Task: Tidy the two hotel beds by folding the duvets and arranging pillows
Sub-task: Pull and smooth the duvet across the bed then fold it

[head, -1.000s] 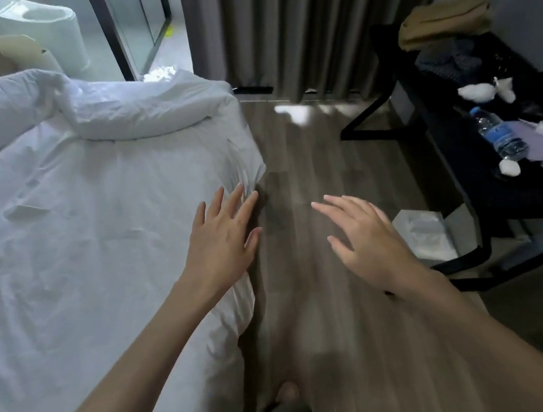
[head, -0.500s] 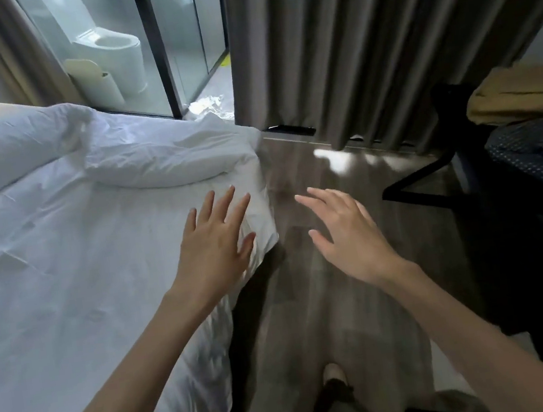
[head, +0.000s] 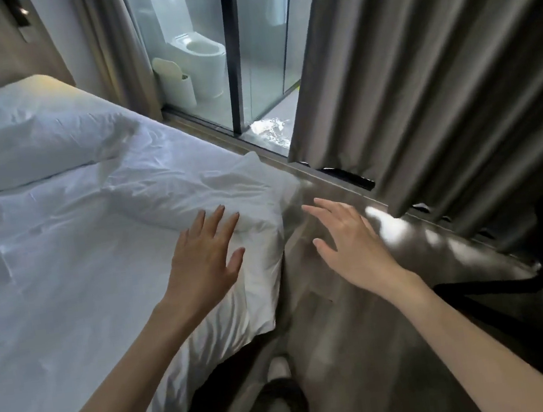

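A: Big stuff first. Bed (head: 66, 284) fills the left, white sheet mostly flat w/ creases. Duvet (head: 189, 196) is bunched in a roll across the far corner, its end lying at the bed's right edge. Pillow (head: 24, 152) sits behind it near the head end, touching or just beside the roll, can't tell which.

B: Rest of the room?

A: Grey curtain (head: 434, 63) on the right, glass partition (head: 236, 54) w/ toilet (head: 198, 53) behind it, wood floor (head: 349, 334) beside the bed.

B: Hands?

A: Left hand (head: 205, 263) spread flat, palm down, fingertips right at the roll's near end. Can't tell if touching. Nothing held. Right hand (head: 351, 247) also wide open, empty, out over the floor just off the bed edge.

B: So the step is grabbing the duvet?

A: Looks like it, imo. Folding hasn't started on this bed. Other bed's not in view.

B: Tips?

A: Find the actual corner in that bunch, not a fistful of the middle. One hand per corner, lift, shake out flat over the sheet, then fold edge to edge. Keep the end from sliding off onto the floor, since it's right at the edge.
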Motion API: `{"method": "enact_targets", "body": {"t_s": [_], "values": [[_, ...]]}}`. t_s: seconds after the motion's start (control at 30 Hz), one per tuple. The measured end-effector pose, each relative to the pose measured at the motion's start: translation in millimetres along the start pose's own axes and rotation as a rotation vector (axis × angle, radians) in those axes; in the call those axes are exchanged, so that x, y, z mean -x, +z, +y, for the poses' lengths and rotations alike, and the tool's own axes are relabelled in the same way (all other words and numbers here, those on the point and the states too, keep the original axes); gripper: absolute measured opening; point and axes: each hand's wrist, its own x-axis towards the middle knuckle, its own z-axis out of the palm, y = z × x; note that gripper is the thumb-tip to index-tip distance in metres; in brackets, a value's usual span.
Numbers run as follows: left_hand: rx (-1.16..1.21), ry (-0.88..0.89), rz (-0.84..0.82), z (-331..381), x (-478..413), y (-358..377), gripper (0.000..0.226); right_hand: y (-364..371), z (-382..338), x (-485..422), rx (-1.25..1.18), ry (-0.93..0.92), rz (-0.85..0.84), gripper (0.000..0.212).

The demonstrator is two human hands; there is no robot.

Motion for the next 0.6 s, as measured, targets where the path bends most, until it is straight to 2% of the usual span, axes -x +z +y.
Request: {"method": "enact_targets", "body": {"t_s": [0.17,0.43,0.6], "values": [[-0.001,-0.069,-0.057,-4.4,-112.5,50.9,0.059,4.1,68.1,-111.5,0.022,-0.045,-0.016,0.056],[0.042,-0.261,-0.100,-28.6,-299.8,98.6,0.059,12.1,149.8,-301.7,0.039,-0.120,-0.158,0.056],[0.060,-0.403,-0.115,-55.1,-365.0,119.6,0.058,33.3,172.0,-408.1,0.035,-0.180,-0.269,0.054]]}}
